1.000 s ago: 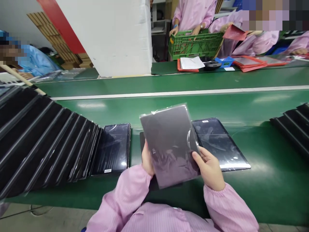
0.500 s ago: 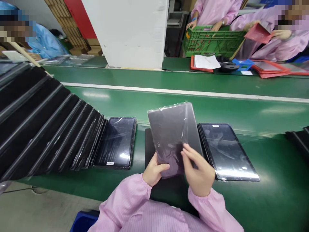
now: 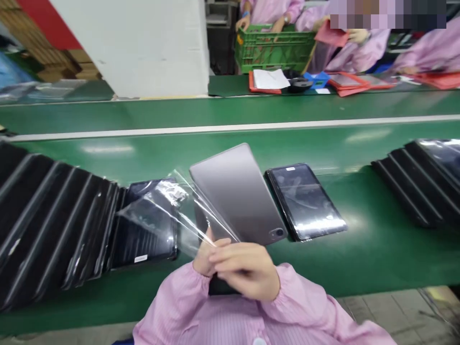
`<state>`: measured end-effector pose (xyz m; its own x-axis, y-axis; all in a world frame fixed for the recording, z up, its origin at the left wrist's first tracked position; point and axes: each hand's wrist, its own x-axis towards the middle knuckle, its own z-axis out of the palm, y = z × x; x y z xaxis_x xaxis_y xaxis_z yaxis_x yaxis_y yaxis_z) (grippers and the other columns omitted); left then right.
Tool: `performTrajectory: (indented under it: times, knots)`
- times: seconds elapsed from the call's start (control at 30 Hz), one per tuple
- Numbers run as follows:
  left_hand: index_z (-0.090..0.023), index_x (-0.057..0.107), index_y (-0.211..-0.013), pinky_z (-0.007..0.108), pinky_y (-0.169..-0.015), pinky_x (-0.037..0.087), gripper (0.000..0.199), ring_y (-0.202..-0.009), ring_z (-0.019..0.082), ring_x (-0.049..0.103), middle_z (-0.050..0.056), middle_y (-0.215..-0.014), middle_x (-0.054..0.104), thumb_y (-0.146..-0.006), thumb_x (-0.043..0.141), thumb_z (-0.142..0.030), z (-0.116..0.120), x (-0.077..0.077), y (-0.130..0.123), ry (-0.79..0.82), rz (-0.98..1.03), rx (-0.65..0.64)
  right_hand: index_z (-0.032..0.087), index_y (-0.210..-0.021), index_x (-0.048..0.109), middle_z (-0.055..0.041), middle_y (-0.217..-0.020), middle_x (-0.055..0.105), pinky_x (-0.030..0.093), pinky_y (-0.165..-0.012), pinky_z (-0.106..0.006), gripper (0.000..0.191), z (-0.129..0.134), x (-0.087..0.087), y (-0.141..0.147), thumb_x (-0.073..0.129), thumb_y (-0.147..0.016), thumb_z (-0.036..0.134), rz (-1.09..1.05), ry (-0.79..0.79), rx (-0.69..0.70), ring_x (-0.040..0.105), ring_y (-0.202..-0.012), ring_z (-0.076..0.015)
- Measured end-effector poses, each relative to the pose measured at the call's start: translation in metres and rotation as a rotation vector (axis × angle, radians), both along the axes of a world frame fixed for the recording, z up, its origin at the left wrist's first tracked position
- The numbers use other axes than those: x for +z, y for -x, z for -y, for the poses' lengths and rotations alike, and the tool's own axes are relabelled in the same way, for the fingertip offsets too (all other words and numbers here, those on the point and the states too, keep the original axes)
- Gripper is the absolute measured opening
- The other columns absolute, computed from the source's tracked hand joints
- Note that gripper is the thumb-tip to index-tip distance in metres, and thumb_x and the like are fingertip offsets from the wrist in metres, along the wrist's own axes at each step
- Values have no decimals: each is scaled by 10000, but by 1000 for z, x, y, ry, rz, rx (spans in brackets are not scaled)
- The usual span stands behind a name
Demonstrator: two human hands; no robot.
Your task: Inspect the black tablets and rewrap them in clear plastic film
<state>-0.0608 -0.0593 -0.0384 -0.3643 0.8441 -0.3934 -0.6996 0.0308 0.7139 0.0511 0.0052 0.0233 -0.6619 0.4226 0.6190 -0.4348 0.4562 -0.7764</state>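
Note:
A grey tablet, back side up with its camera at the lower right corner, is tilted in front of me. My left hand grips its lower left edge, partly hidden behind my other hand. Clear plastic film hangs off the tablet's left side, pinched in the fingers of my right hand. To the right lie dark wrapped tablets, screen up with a small white label. Another dark tablet lies at the left, partly under the film.
A long leaning row of black wrapped tablets fills the left side. More black tablets stand at the right. Across the green bench are a green crate, red-framed items and people in pink sleeves.
The film has come off the tablet's back and swung left with my right hand, which crossed toward my left. The tablet's camera corner now shows. The view has shifted right.

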Motion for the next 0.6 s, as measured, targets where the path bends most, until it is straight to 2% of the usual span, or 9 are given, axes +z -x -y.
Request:
performTrajectory:
  times: [0.07,0.13,0.17,0.23,0.33,0.43,0.5,0.6]
  knots:
    - [-240,649,-1052,303,-760,567,500,-802,185,708,-10,-856,745,-591,842,-240,-1,1,-2,20,63,7,206,-913,748,-57,-934,797,647,-808,-287,90,-12,9,-12,662,-919,181,41,183,-272,772,-880,-192]
    - [-254,632,-1090,332,-840,564,599,-901,206,711,-4,-961,759,-538,857,-192,-2,4,-4,43,114,18,219,-872,750,-47,-915,792,653,-784,-320,100,-27,13,-28,659,-915,226,97,315,-548,768,-871,-203]
    - [-255,627,-1102,355,-884,556,626,-947,219,708,3,-999,760,-525,859,-184,-3,5,-5,56,126,20,219,-892,749,-52,-935,787,650,-800,-342,96,-35,11,-36,660,-911,251,122,361,-646,762,-894,-211]
    - [-248,627,-1099,380,-927,542,637,-981,234,702,16,-1017,761,-511,862,-188,-5,6,-7,78,120,19,214,-1003,732,-74,-1044,767,624,-884,-390,151,-51,4,-52,687,-887,300,156,427,-746,737,-996,-230]
    - [-233,633,-1091,391,-954,527,625,-1005,246,696,26,-1029,759,-509,855,-185,-5,4,-8,94,90,23,212,-1219,649,-115,-1212,714,564,-984,-440,433,-69,-14,-67,744,-831,378,237,557,-729,686,-1133,-261]
    - [-224,638,-1107,434,-970,521,611,-1022,279,696,35,-1008,758,-531,838,-182,-4,2,-8,84,89,-21,197,-1261,639,-132,-1213,716,568,-951,-442,523,-78,-20,-71,734,-815,453,387,697,-467,693,-1106,-287]
    - [-217,642,-1133,455,-995,507,618,-1059,301,687,52,-1051,753,-544,826,-169,-5,2,-8,67,88,-73,190,-1251,654,-115,-1159,739,591,-882,-415,506,-80,-13,-69,722,-812,433,458,719,-327,718,-1028,-283]
    - [-185,650,-1180,461,-1064,455,590,-1180,328,635,100,-1198,718,-611,805,-186,-9,3,-9,17,31,-167,185,-1250,660,-81,-1062,766,609,-776,-374,476,-80,11,-66,680,-808,361,509,637,-315,743,-886,-258]
